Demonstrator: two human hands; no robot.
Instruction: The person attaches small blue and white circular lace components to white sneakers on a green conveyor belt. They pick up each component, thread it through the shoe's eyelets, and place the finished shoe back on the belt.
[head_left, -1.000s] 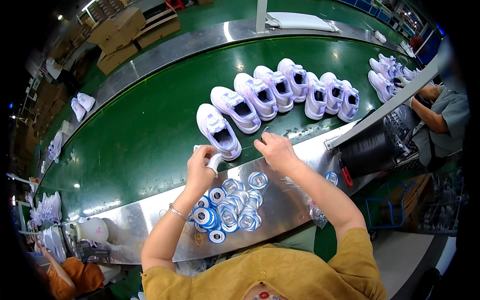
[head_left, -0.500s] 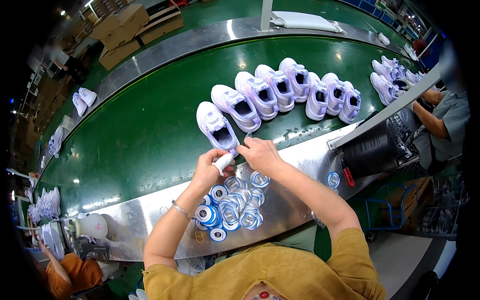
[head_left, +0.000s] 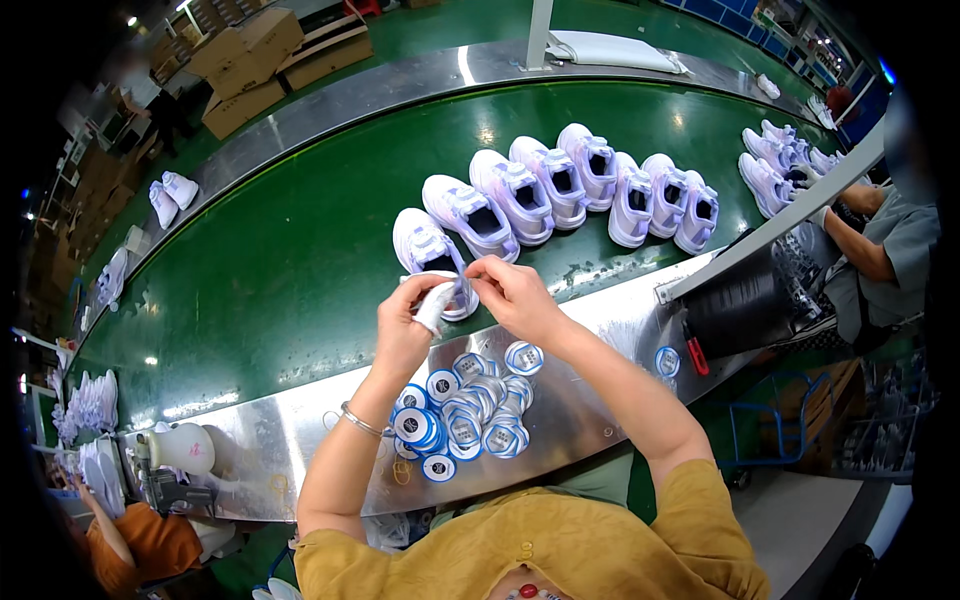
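The nearest white and pale-lilac sneaker [head_left: 418, 236] stands on the green belt, its heel toward me. My right hand [head_left: 515, 300] is closed in a pinch at the back of its heel collar. My left hand [head_left: 405, 315] is closed beside the same heel, with a white wrapping [head_left: 434, 306] around the thumb area. What the left fingertips grip is hidden. Below my hands, a heap of round white-and-blue tags [head_left: 465, 405] lies on the metal ledge [head_left: 330, 465]. Some tags carry dark round centres, others grey print.
More sneakers [head_left: 540, 185] curve away in a row to the right. A slanted grey post [head_left: 770, 225], a black roll [head_left: 735, 305] and a red-handled tool [head_left: 697, 352] are at right. A co-worker's arm [head_left: 860, 245] reaches in there. Yellow rubber bands [head_left: 402, 470] lie left of the tags.
Both hands have moved slightly up, from just behind the sneaker's heel onto its collar. The left hand now covers part of the shoe opening. The other sneakers stay in place.
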